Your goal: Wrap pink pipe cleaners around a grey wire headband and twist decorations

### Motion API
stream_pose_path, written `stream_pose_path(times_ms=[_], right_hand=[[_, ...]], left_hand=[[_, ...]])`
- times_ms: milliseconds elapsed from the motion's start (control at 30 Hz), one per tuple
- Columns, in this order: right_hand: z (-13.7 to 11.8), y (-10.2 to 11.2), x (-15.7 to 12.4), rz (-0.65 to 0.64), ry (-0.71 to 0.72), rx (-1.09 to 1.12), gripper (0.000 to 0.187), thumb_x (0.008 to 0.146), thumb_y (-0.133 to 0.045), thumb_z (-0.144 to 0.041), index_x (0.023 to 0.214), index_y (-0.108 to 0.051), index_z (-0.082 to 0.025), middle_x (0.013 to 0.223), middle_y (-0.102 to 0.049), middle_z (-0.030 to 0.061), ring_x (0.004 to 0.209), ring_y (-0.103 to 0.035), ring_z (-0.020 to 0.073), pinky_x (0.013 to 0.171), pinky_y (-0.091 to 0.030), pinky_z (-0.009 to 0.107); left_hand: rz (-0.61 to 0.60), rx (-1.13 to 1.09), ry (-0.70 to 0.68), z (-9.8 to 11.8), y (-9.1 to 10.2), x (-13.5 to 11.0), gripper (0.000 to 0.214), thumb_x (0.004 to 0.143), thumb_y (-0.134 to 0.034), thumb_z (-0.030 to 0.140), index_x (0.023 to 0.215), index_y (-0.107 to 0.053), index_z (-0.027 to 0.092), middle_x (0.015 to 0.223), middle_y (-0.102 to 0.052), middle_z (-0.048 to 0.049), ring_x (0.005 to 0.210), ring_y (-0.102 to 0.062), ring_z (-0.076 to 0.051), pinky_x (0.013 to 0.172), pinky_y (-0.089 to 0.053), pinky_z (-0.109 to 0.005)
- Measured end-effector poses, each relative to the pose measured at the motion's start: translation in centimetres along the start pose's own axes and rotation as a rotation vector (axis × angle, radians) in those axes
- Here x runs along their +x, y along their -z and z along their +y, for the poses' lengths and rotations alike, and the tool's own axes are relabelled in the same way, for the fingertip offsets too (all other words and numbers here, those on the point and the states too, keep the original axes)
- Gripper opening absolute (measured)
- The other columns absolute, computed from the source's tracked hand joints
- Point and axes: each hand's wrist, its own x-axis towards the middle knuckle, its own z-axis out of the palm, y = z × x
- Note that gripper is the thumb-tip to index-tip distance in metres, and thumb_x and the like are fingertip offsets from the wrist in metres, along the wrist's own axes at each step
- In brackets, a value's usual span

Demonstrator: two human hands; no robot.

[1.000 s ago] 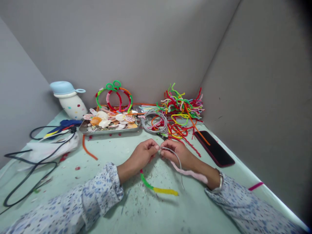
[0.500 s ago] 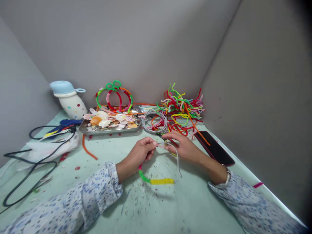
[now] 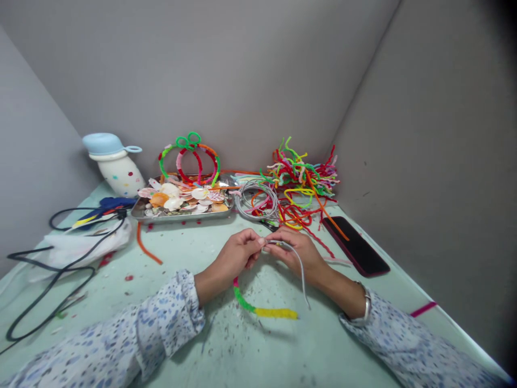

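Note:
My left hand is closed in a pinch around a curved wire partly wrapped in fuzzy pipe cleaner. From beneath it hangs the wrapped part, pink, then green, then yellow at the end. My right hand is closed too, its thumb and fingertips pinching at the wire right beside my left fingertips. Past the fingers, the bare grey wire arcs over my right hand and drops toward the table. The small bit between the two sets of fingertips is mostly covered.
Behind my hands stand a metal tray of seashells, two colourful pipe-cleaner rings, a grey wire coil and a pipe-cleaner pile. A phone lies right; a bottle, plastic bag and black cable are left.
My right hand has come in to the left, its spread fingers now pinched close to my left fingertips. The wire's loose end and the yellow end have shifted slightly right and down.

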Motion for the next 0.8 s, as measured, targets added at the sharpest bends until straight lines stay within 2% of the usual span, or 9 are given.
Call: stream_pose_path(times_ms=[200,567,800], right_hand=[[-0.1,0.2,0.0,0.002,0.046,-0.016,0.01,0.086,-0.065,-0.026,0.09,-0.072,-0.02,0.076,-0.066,0.0026,0.069,-0.059,0.0148,0.064,-0.044,0.026],[0.5,1.0,0.2,-0.088,0.223,-0.141,0.016,0.092,-0.057,-0.029,0.095,-0.071,-0.021,0.077,-0.066,0.0052,0.072,-0.059,0.0165,0.066,-0.044,0.027],[0.2,1.4,0.3,-0.116,0.342,-0.231,0.019,0.095,-0.053,-0.028,0.094,-0.069,-0.019,0.08,-0.068,0.0072,0.074,-0.059,0.0171,0.069,-0.044,0.029]], left_hand=[[0.015,0.026,0.02,0.3,0.0,-0.1,0.026,0.081,-0.06,0.035,0.069,-0.047,0.018,0.052,-0.044,0.0076,0.037,-0.035,-0.004,0.038,-0.022,-0.017],[-0.035,0.024,0.075,0.3,0.3,0.0,0.027,0.08,-0.061,0.036,0.067,-0.046,0.018,0.051,-0.043,0.0082,0.036,-0.034,-0.003,0.038,-0.02,-0.018],[-0.103,0.032,0.119,-0.5,0.9,0.5,0.027,0.078,-0.062,0.039,0.068,-0.048,0.018,0.051,-0.044,0.0081,0.035,-0.034,-0.004,0.036,-0.021,-0.018]])
